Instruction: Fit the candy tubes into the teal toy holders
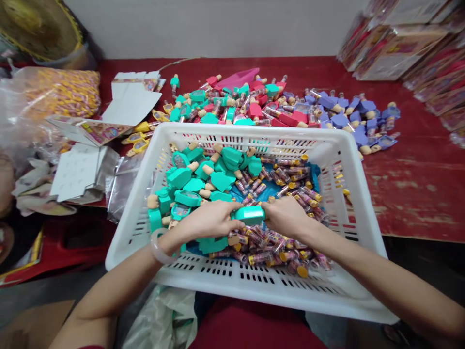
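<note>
My left hand point(212, 218), with a pale bangle at the wrist, grips a teal plastic bottle-shaped piece point(250, 214) by its left end. At the piece's right end, my right hand point(285, 214) is closed, its fingertips touching or very near it. Whatever is between those fingers is hidden. Both hands are over a white slotted basket point(261, 290). Similar teal pieces point(221, 181) with tan knobs fill the basket's left side. Small clear tubes point(259, 257) with yellow caps and purplish contents lie loose on the right, over a blue liner point(238, 195).
Behind the basket, teal, red and purple pieces point(329, 101) lie heaped on the red table point(417, 194). Folded white cards point(76, 169) and a bag of yellow items point(72, 92) are at left. Packaged boxes point(395, 51) stand stacked at back right.
</note>
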Motion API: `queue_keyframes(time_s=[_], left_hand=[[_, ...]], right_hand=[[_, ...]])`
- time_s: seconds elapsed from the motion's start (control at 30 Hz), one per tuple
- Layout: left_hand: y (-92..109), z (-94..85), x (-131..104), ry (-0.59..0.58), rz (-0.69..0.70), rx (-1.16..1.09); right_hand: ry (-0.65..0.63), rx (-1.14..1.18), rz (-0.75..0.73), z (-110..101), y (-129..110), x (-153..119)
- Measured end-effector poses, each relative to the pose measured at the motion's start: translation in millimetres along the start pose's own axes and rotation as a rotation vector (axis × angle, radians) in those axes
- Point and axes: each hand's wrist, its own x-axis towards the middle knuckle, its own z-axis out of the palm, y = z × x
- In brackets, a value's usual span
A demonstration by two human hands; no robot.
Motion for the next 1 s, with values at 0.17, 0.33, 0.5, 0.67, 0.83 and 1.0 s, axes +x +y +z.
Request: queue_keyframes(time_s=[0.17,0.33,0.5,0.67,0.83,1.0], left_hand=[[-5.6,8.2,8.5,0.279,0.103,0.462],[-23.1,3.2,14.0,0.113,-0.05,0.106],[-20.3,5.4,17.1,0.305,0.173,0.477],[-18.5,4.2,16.3,0.304,0.07,0.468],[-25.0,4.3,15.1,0.28,0.084,0.35],[-24.3,5.5,16.9,0.324,0.184,0.475]], right_hand=[[-0.363,0.569,0.082,4.0,2.3,7.1],[0.16,0.112,0.079,7.0,2.6,9.1],[-0.296,0.569,0.036,9.9,7.8,6.1],[-0.082,0.447,0.089,9.7,8.0,10.7],[-0.057,0.294,0.119,9.3,10.0,11.8],[-0.453,0.684,-0.017,-4.8,22.9,9.0]])
